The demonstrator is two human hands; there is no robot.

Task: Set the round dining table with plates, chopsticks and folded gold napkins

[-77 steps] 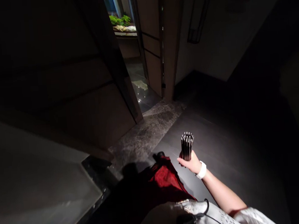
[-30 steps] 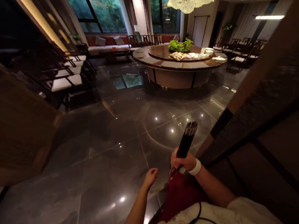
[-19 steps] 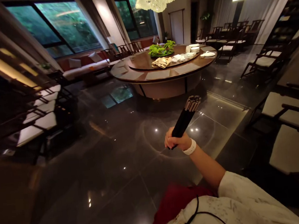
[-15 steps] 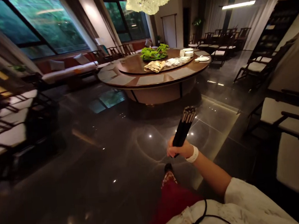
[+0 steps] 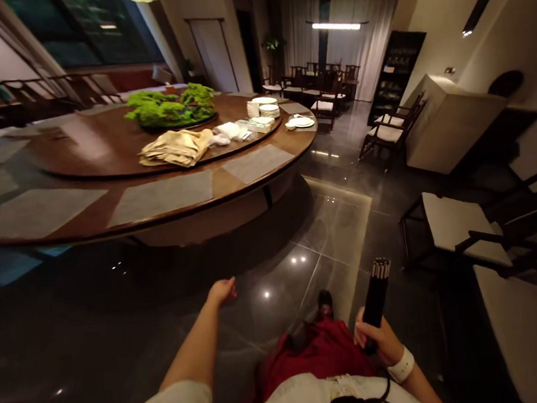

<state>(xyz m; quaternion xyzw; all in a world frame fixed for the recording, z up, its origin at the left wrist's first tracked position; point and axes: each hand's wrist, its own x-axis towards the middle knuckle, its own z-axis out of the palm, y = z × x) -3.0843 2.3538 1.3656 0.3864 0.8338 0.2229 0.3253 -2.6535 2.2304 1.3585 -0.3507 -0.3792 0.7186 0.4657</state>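
Observation:
My right hand is wrapped around a bundle of black chopsticks. The bundle tilts upward, its pale metallic ends at the top, and sits low on the right over the dark floor. A white band circles that wrist. In front of my body, my left hand hangs over the floor with its fingers curled in and nothing visible in them. Both hands are apart from the large round wooden table ahead.
On the table's turntable are folded beige cloths, a green plant arrangement, plastic-wrapped items and stacked white plates. Grey placemats ring the edge. Padded chairs line the right side; a pale counter stands beyond.
I have come closer to the round table, and my view has turned right. My left hand has come into view. The bundle in my right hand now appears lower and further right.

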